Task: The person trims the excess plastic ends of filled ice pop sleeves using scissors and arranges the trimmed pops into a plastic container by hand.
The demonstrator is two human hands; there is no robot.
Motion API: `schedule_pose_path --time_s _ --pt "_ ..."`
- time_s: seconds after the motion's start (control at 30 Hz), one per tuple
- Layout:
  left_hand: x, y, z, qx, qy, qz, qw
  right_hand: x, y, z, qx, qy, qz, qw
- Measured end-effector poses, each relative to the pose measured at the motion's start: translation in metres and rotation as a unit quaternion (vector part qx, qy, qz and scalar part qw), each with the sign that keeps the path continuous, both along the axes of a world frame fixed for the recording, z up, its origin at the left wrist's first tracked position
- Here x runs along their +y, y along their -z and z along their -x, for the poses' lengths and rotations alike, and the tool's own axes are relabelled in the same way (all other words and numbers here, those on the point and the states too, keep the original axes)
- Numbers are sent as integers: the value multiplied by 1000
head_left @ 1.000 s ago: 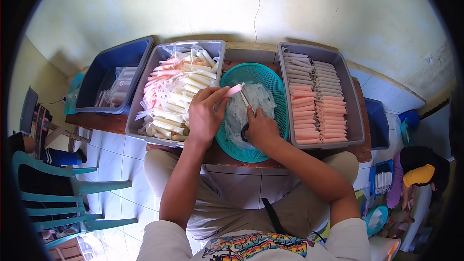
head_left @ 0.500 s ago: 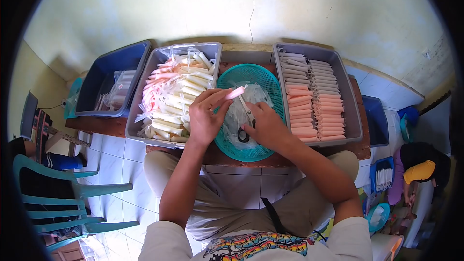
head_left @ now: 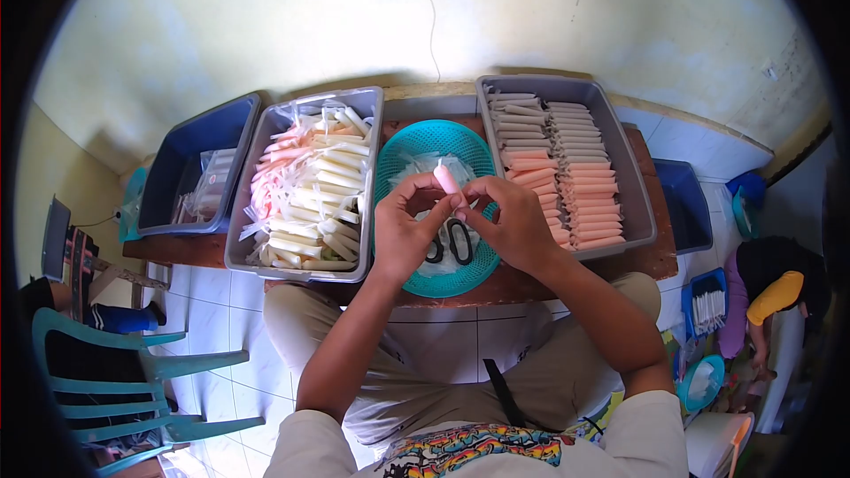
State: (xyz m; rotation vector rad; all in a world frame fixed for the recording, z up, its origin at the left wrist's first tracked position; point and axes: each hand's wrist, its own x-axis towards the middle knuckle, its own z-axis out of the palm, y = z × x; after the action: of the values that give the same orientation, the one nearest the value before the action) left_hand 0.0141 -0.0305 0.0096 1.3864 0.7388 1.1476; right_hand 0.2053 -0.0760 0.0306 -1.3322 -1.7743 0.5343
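Observation:
My left hand (head_left: pixel 410 226) is closed on a slim pink ice pop (head_left: pixel 446 179) in a clear plastic sleeve, its tip pointing up and away from me. The fingers of my right hand (head_left: pixel 505 217) pinch the lower end of the same ice pop. Both hands meet over a round turquoise basket (head_left: pixel 410 137) holding clear plastic scraps (head_left: pixel 425 164). Black-handled scissors (head_left: pixel 460 243) lie in the basket beneath my hands, their blades mostly hidden.
Left of the basket, a grey tub (head_left: pixel 237 239) holds loose pink and cream ice pops. A grey tub (head_left: pixel 649 212) on the right holds neat rows. Blue tubs (head_left: pixel 159 186) stand farther out. At the right edge a person (head_left: pixel 779 292) bends near a blue tray (head_left: pixel 689 310).
My right hand has let go of the scissors, which now lie in the basket. It has taken hold of the ice pop's lower end beside my left hand.

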Motion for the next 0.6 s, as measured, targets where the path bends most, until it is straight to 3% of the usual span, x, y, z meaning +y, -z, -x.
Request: schedule_pose_path --time_s 0.3,0.6 --pt "11 -3 -61 8 37 -45 998 -9 -15 -49 -24 64 -33 997" --pt "16 4 -127 48 25 -57 997 -26 -17 -131 -211 184 -67 958"
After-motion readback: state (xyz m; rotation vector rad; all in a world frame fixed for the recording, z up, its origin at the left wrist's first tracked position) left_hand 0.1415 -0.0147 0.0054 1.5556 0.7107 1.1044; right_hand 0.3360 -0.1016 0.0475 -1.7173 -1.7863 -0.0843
